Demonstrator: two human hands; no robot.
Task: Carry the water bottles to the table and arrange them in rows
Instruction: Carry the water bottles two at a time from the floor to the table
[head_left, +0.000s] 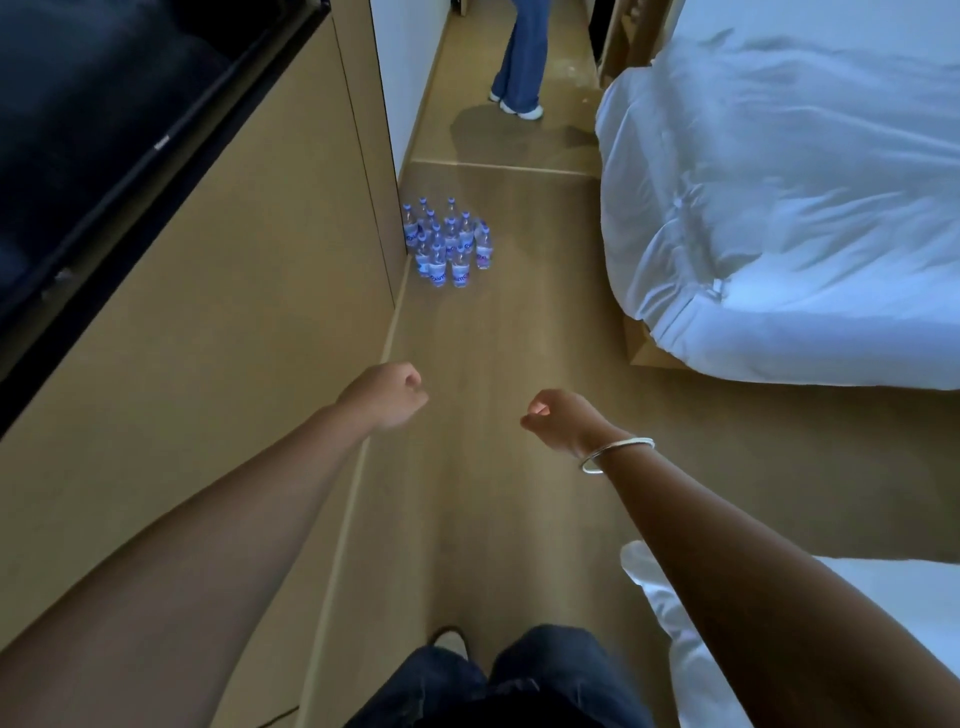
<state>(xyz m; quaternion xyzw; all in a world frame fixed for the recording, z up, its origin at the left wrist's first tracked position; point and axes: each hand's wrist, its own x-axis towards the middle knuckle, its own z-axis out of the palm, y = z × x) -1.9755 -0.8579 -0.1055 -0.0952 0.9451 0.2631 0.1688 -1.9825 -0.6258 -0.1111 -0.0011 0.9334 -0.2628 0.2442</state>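
Water bottles (448, 241) stand upright in a tight cluster on the wood floor (498, 332), right against the base of the tan cabinet wall (234, 322) on the left side, well ahead of both hands. Blue caps, blue-and-white labels; exact count hard to tell, roughly a dozen. Left hand (387, 396) reaches forward, fingers curled into a loose fist, holding nothing. Right hand (558, 420) also out in front, fingers curled in with thumb against them, nothing held; a silver bangle (617, 454) sits on that wrist. Both hands are apart from each other and well short of the bottles. A bed with white duvet (789, 208) fills the right side, a second patch of white bedding (691, 649) at lower right. Dark TV screen (104, 130) mounted upper left on the wall. Another person's legs in blue flared jeans and white shoes (522, 62) stand farther down the passage beyond the bottles. Wearer's dark trousers (519, 680) show at bottom edge.
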